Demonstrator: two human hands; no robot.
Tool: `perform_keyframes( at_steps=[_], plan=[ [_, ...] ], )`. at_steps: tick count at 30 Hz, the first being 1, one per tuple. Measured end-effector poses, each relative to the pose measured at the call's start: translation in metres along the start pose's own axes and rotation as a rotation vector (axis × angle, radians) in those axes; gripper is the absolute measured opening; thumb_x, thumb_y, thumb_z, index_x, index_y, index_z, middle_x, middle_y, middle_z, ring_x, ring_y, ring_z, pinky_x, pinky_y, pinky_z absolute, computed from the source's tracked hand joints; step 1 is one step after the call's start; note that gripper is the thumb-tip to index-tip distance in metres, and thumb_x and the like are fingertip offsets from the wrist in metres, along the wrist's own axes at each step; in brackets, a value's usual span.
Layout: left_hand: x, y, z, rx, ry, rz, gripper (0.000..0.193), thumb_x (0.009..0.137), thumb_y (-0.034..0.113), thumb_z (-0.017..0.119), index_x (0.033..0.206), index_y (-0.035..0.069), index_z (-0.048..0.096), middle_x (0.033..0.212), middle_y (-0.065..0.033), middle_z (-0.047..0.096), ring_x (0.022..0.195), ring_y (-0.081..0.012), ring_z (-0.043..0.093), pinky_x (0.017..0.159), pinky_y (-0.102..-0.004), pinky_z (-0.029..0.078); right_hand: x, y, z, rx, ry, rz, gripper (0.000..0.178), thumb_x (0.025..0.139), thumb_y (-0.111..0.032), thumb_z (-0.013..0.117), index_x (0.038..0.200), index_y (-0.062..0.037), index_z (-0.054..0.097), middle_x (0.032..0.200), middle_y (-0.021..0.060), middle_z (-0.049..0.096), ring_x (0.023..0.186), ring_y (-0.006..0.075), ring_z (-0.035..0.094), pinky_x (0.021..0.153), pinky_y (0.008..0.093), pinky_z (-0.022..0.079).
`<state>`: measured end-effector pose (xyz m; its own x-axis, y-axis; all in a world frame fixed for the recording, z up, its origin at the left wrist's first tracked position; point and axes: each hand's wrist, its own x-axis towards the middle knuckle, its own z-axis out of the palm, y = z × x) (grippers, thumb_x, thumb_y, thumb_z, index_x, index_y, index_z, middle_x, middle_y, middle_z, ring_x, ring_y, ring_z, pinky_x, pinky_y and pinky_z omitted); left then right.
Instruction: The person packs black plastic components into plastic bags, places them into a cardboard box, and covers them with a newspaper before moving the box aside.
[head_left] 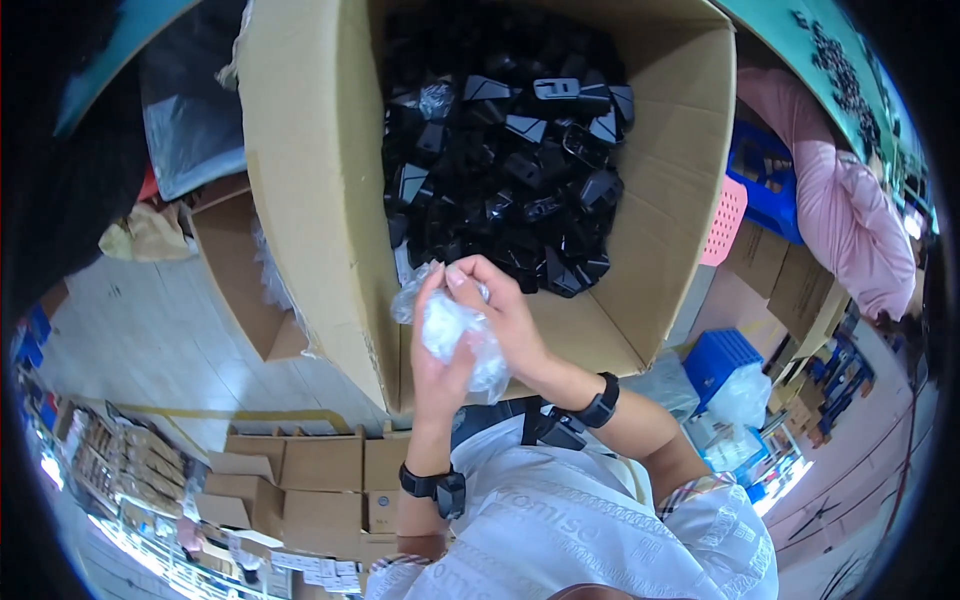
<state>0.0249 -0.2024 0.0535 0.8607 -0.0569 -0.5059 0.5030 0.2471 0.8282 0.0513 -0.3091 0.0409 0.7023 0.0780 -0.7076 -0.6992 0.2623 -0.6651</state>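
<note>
Both hands are closed on a crumpled clear plastic bag (487, 360) at the near left corner of a large open cardboard box (310, 150). My left hand (436, 350) presses the bag from the left with its fingers pointing up. From the other side my right hand (503, 312) wraps over it, and the fingertips of both hands nearly meet at the top. Something whitish shows through the plastic, but I cannot tell what it is. Beyond the hands, the box holds a heap of small black plastic parts (522, 168), some with shiny faces.
A pink perforated basket (724, 222) and a blue plastic stool (765, 180) stand right of the box. Pink fabric (850, 210) drapes beside them. A blue crate (722, 365) sits lower right. Stacked cartons (320, 490) are at lower left, and another open carton (235, 265) adjoins the box's left side.
</note>
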Motion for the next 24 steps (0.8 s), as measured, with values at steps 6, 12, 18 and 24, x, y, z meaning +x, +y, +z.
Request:
perform_keyframes(
  at_steps=[6,12,18,24],
  plan=[
    [-0.01,-0.007,-0.018,-0.005,0.156,-0.228,0.035,0.084,-0.001,0.058,0.119,-0.003,0.058,0.109,-0.0077,0.063,0.098,-0.014,0.06,0.089,-0.0281,0.047,-0.029,-0.037,-0.033,-0.193,-0.258,-0.027,0.029,0.099,-0.023,0.051,0.117,-0.002,0.057,0.108,0.0058,0.063,0.095,0.0112,0.057,0.086,0.029,0.047],
    [-0.013,0.001,-0.026,0.139,0.135,-0.183,0.024,0.075,0.0,0.056,0.098,-0.003,0.064,0.088,-0.0086,0.067,0.082,-0.0133,0.063,0.076,-0.0277,0.051,0.065,-0.009,-0.156,-0.895,0.793,-0.365,0.057,0.093,-0.039,0.056,0.132,0.0015,0.048,0.141,0.0265,0.04,0.127,0.0436,0.041,0.106,0.0474,0.034],
    [-0.021,0.002,-0.032,0.475,-0.035,-0.135,0.021,0.075,0.0,0.058,0.095,-0.002,0.065,0.088,-0.0048,0.066,0.08,-0.0111,0.06,0.076,-0.0259,0.049,0.094,-0.015,-0.15,-1.031,0.747,-0.138,0.059,0.087,-0.051,0.06,0.124,-0.0052,0.06,0.135,0.0266,0.045,0.127,0.0446,0.039,0.104,0.0486,0.037],
    [-0.017,-0.001,-0.029,0.527,-0.103,-0.162,0.022,0.075,-0.002,0.057,0.095,-0.001,0.065,0.087,-0.0041,0.065,0.08,-0.0105,0.059,0.076,-0.0253,0.048,0.062,-0.011,-0.091,-1.1,0.596,-0.281,0.053,0.078,-0.036,0.071,0.121,-0.0062,0.059,0.139,0.0266,0.037,0.125,0.0498,0.037,0.099,0.0536,0.042]
  ],
)
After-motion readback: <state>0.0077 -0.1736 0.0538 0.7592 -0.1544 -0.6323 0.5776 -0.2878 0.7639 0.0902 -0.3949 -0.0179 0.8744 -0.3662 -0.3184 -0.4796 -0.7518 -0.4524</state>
